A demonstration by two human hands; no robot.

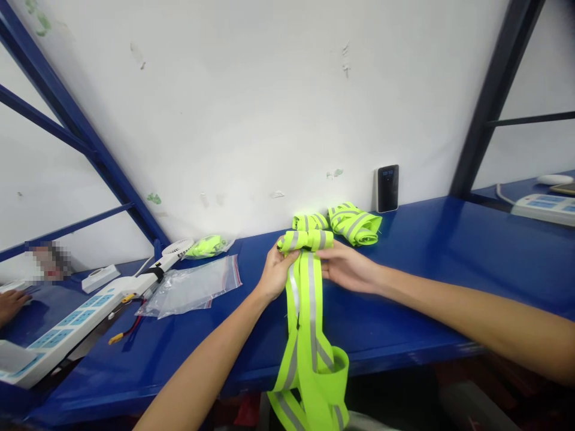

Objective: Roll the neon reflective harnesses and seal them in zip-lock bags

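Between my hands is a neon yellow-green reflective strap (pixel 313 299) with grey stripes. Its upper end is rolled into a bundle, while the loose lengths run down over the table edge in loops. My left hand (pixel 276 272) grips the left side of the roll, thumb across the front. On the right side, my right hand (pixel 344 264) holds the strap with its thumb in front and its other fingers partly hidden behind. Just beyond the roll lie a small rolled reflective strap (pixel 309 222) and a larger bundled one (pixel 354 224), neither touched by my hands.
Clear zip bags (pixel 193 287) lie left on the blue table (pixel 431 263), near a bagged yellow-green bundle (pixel 207 246), a white fan (pixel 177 248) and a long power strip (pixel 72 326). A black-fronted device (pixel 387 188) leans on the wall. Another person's hand (pixel 12 304) is far left.
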